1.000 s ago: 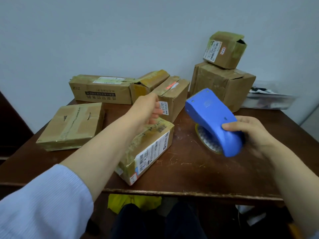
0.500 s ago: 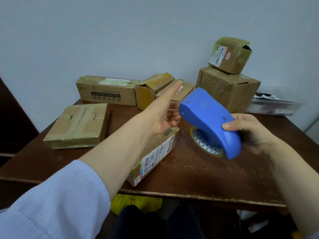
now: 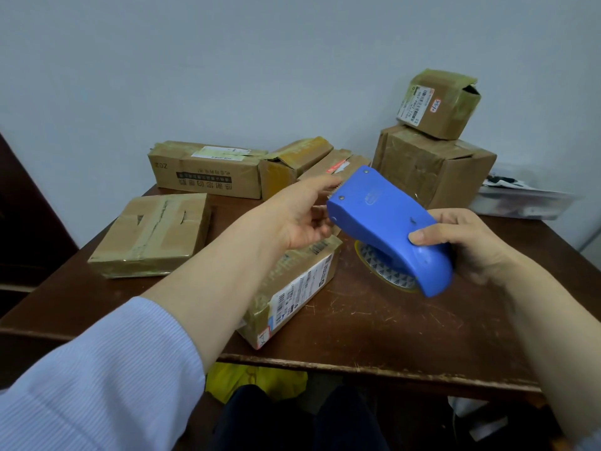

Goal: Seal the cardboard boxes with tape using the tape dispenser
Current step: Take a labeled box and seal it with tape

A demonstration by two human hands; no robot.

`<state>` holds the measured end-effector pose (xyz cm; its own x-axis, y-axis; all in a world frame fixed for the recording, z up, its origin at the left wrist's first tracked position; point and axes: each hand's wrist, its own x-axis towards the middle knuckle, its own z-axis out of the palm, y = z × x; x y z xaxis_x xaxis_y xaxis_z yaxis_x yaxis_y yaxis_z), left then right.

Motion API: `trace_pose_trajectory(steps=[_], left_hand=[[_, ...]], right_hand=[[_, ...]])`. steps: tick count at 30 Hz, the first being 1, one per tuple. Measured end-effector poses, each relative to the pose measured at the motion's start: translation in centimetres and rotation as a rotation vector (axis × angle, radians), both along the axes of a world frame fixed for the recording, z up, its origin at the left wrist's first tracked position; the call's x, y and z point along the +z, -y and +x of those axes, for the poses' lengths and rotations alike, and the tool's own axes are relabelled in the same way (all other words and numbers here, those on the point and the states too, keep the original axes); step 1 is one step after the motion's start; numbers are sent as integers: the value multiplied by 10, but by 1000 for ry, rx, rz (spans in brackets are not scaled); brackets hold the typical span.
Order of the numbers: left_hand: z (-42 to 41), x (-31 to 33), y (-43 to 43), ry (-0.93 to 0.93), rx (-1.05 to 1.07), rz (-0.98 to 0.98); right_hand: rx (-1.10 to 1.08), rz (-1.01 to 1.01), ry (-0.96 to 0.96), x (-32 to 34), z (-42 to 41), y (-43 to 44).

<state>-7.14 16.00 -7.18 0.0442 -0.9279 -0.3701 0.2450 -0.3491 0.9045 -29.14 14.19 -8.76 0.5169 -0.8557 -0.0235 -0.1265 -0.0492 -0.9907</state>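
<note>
Fingers of the right hand curl round the rear handle of the blue tape dispenser, thumb on top. They hold it tilted above the bench, front end raised toward the far left, and the tape roll shows beneath its body. Fingers of the left hand lie straight and loosely spread, tips just beside the dispenser's front edge; whether they touch tape I cannot tell. Under that hand a labelled cardboard box lies by the bench's near edge. A flat box sits left, a long box at the far side, and two stacked boxes far right.
</note>
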Motion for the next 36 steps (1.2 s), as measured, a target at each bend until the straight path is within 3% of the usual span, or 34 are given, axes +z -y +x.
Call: trace_pose_trajectory(steps=[6,13,21,36], left_hand=[[4,-5,7,20,70,5],[15,-9,17,497,152,-191],[69,-16,41,705,260,-159],[70,-37,64,837,174,-130]], right_hand=[[-2,1,-25,7,5,-3],[-63,11,-87,19,21,-16],[-198,80,-168,16,-7,-19],[-274,128,-282,9,1,-16]])
